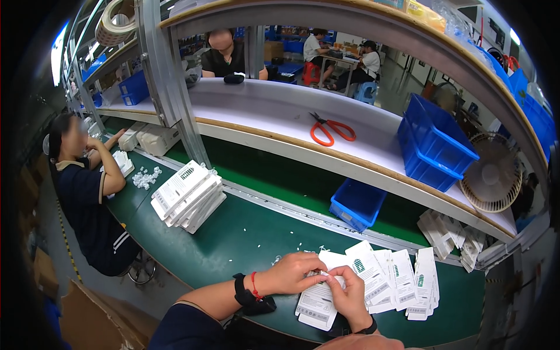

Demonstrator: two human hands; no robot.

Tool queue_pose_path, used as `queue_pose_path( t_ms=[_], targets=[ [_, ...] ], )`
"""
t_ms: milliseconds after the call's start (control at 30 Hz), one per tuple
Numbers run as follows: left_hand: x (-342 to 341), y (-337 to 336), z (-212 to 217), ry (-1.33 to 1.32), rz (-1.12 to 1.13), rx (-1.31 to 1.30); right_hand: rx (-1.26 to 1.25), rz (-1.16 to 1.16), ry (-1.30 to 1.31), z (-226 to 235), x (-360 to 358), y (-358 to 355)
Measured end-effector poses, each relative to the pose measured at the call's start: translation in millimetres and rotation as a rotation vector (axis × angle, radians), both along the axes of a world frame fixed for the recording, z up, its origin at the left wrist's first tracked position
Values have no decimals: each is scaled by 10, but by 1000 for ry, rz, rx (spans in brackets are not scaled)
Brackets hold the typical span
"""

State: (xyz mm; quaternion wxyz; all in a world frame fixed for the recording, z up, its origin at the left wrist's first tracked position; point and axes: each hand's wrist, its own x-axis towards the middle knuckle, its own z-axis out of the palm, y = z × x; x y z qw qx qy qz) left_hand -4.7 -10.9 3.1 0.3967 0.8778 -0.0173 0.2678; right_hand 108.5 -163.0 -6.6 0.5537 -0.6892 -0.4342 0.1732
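My left hand [296,274] and my right hand [348,291] meet fingertip to fingertip above a flat white printed carton [317,307] at the table's near edge. Both are closed in a pinch around something small and whitish, mostly hidden by the fingers. To their right, several more flat white cartons [402,278] with green print lie fanned out and overlapping. Tiny white bits [277,258] are scattered on the green table [251,245] beyond my left hand. A black band and a red cord circle my left wrist.
A tall stack of white cartons [188,195] stands to the left, near a pile of small clear-white pieces [146,177] and a seated co-worker [87,192]. Red-handled pliers [331,129] and blue bins [434,143] rest on the shelf. Another blue bin [357,204] sits below it.
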Motion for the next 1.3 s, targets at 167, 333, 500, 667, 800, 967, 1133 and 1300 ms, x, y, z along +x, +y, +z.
queue_pose_path(
  t_ms=[167, 333, 500, 667, 800, 967, 1133, 1300],
  targets=[
    [-41, -31, -38, 3, -20, 14, -21, 43, -35, -18, -8, -45],
    [28, -42, -67, 109, 24, -192, 45, -1, -343, -73, 78, -62],
    [10, 57, 5, 48, 125, -247, 51, 123, 290, 19, 30, 44],
    [66, 58, -43, 72, 124, -309, 70, 154, 430, 8, 1, 33],
    [75, 21, -90, 106, 151, -392, 53, 173, 391, 27, -41, -7],
    [103, -9, -158, 82, 163, -586, 57, 177, 325, -2, -79, -14],
    [128, 53, -174, 152, 116, -680, 109, 163, 194, 23, -70, 36],
    [98, 73, -147, 154, 35, -841, 44, 159, -23, 113, -79, 42]
  ],
)
